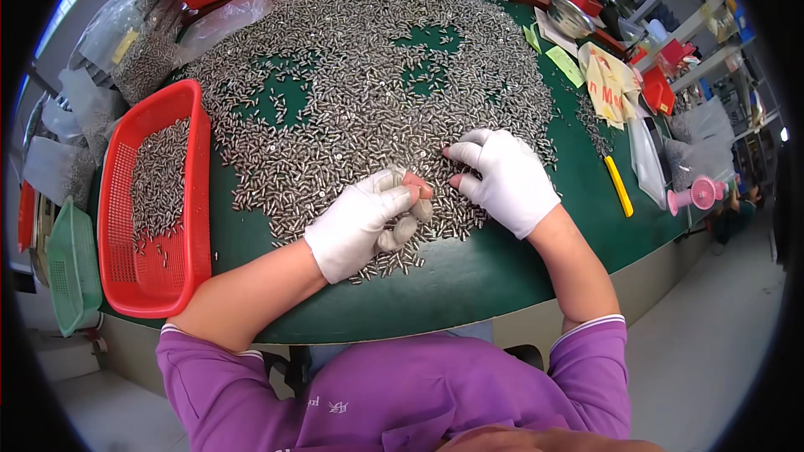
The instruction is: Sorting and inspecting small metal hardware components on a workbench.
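A wide layer of small silver metal pins (368, 59), each a short cylinder, covers the green table. My left hand (368, 218), in a white glove with bare thumb and index tips, is over the near edge of the layer. Its thumb and index finger press together and the other fingers curl in; whatever they grip is too small to make out. To its right, my gloved right hand (502, 180) reaches down to the pins. Its bare thumb and index tips are apart at the pins, with nothing visible between them.
A red plastic basket (201, 192) partly filled with pins stands at the left, beside a green basket (74, 268). Bags of pins (142, 59) sit at the back left. On the right lie a yellow-handled tool (618, 186), papers and a pink fan (702, 194).
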A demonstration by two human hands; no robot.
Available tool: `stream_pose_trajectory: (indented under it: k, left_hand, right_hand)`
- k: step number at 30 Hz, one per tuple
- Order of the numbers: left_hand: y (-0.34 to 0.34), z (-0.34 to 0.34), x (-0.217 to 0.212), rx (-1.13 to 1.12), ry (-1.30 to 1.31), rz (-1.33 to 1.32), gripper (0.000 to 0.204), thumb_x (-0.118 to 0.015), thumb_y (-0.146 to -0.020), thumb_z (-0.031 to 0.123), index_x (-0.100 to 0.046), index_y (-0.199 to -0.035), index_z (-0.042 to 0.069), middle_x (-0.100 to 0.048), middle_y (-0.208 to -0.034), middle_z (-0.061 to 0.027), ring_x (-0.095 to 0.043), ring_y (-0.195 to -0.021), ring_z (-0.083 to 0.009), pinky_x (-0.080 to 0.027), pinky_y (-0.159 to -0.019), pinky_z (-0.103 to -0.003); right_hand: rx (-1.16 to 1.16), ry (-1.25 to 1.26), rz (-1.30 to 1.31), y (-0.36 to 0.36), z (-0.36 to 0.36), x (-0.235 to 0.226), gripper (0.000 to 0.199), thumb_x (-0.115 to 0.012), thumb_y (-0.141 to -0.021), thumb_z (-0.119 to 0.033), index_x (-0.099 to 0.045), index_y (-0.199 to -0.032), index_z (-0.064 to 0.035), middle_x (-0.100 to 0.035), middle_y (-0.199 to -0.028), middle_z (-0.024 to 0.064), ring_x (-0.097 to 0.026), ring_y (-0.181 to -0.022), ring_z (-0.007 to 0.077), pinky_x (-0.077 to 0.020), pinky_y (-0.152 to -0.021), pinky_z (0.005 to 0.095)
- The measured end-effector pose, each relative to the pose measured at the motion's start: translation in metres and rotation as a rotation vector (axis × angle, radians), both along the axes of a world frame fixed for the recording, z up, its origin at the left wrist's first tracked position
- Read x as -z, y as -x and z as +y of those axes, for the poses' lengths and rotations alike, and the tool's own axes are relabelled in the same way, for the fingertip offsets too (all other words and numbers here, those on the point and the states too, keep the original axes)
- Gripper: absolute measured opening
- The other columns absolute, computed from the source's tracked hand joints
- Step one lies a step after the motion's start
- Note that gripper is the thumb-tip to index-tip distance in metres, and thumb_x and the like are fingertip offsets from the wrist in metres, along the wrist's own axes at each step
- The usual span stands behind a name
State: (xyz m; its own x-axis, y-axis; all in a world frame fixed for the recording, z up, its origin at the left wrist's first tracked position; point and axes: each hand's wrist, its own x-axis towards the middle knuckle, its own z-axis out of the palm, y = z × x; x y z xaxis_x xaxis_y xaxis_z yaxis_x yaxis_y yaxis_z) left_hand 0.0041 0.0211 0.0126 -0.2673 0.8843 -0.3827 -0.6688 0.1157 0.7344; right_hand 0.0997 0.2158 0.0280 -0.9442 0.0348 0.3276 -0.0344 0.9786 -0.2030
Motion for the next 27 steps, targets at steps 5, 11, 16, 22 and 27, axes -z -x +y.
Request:
stream_pose_trajectory:
  k: [5, 11, 16, 22, 27]
  left_hand:
    - [0.002, -0.001, -0.002, 0.003, 0.006, -0.057, 0.023, -0.06, -0.089, 0.033, -0.057, -0.099, 0.012, -0.056, -0.086, 0.0015, -0.05, -0.062, -0.0059, -0.035, -0.052, -0.016]
    - [0.0, -0.001, -0.002, -0.034, 0.032, -0.045, 0.023, -0.061, -0.089, 0.032, -0.056, -0.102, 0.013, -0.056, -0.087, 0.0009, -0.05, -0.064, -0.0062, -0.035, -0.053, -0.016]
    - [0.001, -0.001, 0.004, -0.018, 0.0, -0.067, 0.016, -0.059, -0.09, 0.027, -0.055, -0.099, 0.014, -0.057, -0.087, 0.001, -0.049, -0.063, -0.0055, -0.035, -0.052, -0.016]
    - [0.0, -0.001, 0.002, -0.027, 0.013, -0.056, 0.013, -0.059, -0.091, 0.025, -0.054, -0.097, 0.014, -0.058, -0.086, 0.002, -0.048, -0.061, -0.0042, -0.034, -0.052, -0.015]
    - [-0.001, 0.0, 0.006, -0.004, -0.039, -0.005, 0.017, -0.063, -0.09, 0.024, -0.054, -0.099, 0.013, -0.056, -0.084, 0.0033, -0.046, -0.061, -0.0013, -0.035, -0.051, -0.013]
  right_hand:
    - [0.044, 0.011, -0.109, 0.007, -0.001, 0.006, 0.014, -0.069, -0.073, -0.017, -0.066, -0.085, -0.0103, -0.061, -0.085, 0.0061, -0.058, -0.083, 0.0269, -0.0472, -0.074, 0.0382]
    - [0.069, -0.051, -0.043, 0.007, -0.001, 0.009, 0.013, -0.069, -0.073, -0.016, -0.065, -0.084, -0.0098, -0.061, -0.084, 0.0066, -0.059, -0.083, 0.0271, -0.0476, -0.074, 0.0376]
    - [-0.008, 0.037, -0.005, 0.008, 0.0, 0.009, 0.014, -0.07, -0.072, -0.016, -0.065, -0.085, -0.0103, -0.062, -0.086, 0.0064, -0.059, -0.084, 0.0269, -0.0479, -0.073, 0.038]
    - [-0.014, 0.041, 0.036, 0.01, -0.006, 0.01, 0.008, -0.066, -0.073, -0.014, -0.066, -0.081, -0.0111, -0.062, -0.084, 0.0062, -0.06, -0.079, 0.0272, -0.0489, -0.071, 0.0389]
    - [-0.281, 0.305, 0.204, 0.007, -0.013, -0.005, 0.015, -0.07, -0.069, -0.008, -0.065, -0.083, -0.0104, -0.063, -0.086, 0.0054, -0.06, -0.078, 0.0274, -0.0488, -0.069, 0.0371]
